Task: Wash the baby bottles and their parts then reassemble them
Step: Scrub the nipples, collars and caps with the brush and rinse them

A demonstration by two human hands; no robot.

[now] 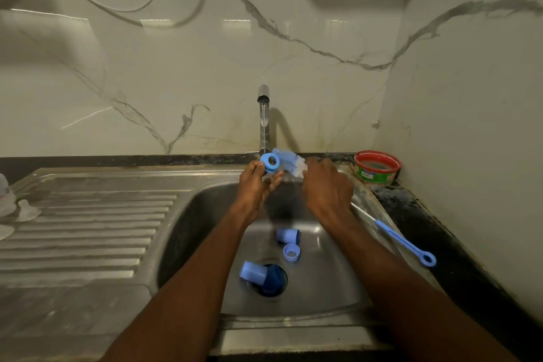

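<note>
In the head view, a blue screw ring point(270, 162) with a round hole through its middle is held up just below the tap point(263, 117), over the back edge of the steel sink point(202, 232). A thin stream of water runs down from the spout toward it. The ring's open face is turned toward the camera. The left hand point(255, 185) pinches the ring between thumb and fingertips, palm turned inward, forearm reaching up from the lower middle of the frame.

Just right of the ring, touching or nearly touching it, is the blurred bristle head of a bottle brush point(291, 162), pale blue and white. The right hand point(327, 185) is clenched around the brush just behind the bristles, knuckles up, its back toward the camera. The brush's wire stem and blue handle point(405, 242) stick out behind the wrist, slanting down to the right above the sink's right rim and ending in a loop.

Three more blue parts lie in the basin: a cap point(288, 236) on its side near the middle, a smaller ring point(291, 252) just in front of it, and a larger cap point(252, 272) lying tipped at the edge of the drain point(271, 281), which looks dark blue inside.

On the ribbed drainboard point(88, 232) at far left stand some clear pieces point(11, 206), too blurred to tell apart. A red-rimmed tub point(377, 167) sits on the dark counter in the right back corner.
</note>
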